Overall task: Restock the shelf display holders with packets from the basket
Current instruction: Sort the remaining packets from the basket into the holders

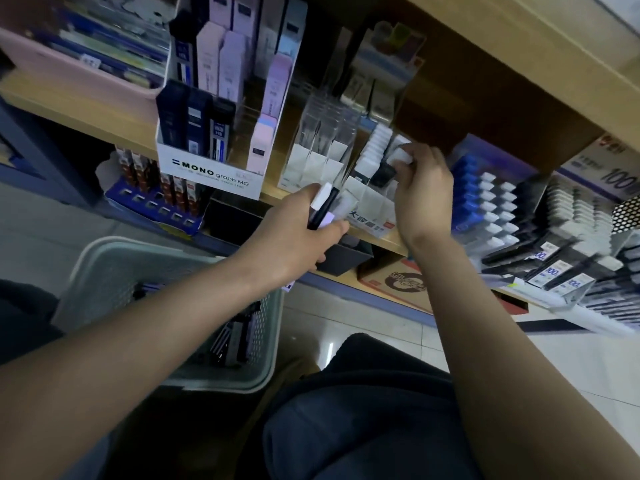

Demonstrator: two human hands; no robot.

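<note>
While the right hand reaches to the clear display holder at the middle of the frame, its fingertips pinch a white-topped packet at the holder's right-hand rows, just under the shelf board above. Motion blur hides whether that packet is already seated in a slot or only held at its mouth. The left hand waits just left of the holder, curled round a small bundle of packets, dark and pale, their ends pointing up towards the shelf. Below it, at the lower left of the frame, the basket sits on the floor with more dark packets lying in its bottom.

I judge the step in hand to be the feeding of single packets into the holder, with the task well short of done, since stock remains both in the left hand and in the basket. The next move calls for pressing this packet down straight into its row, then taking another from the bundle. The slots look narrow and closely packed, so a tilted packet may snag on its neighbours.
</note>
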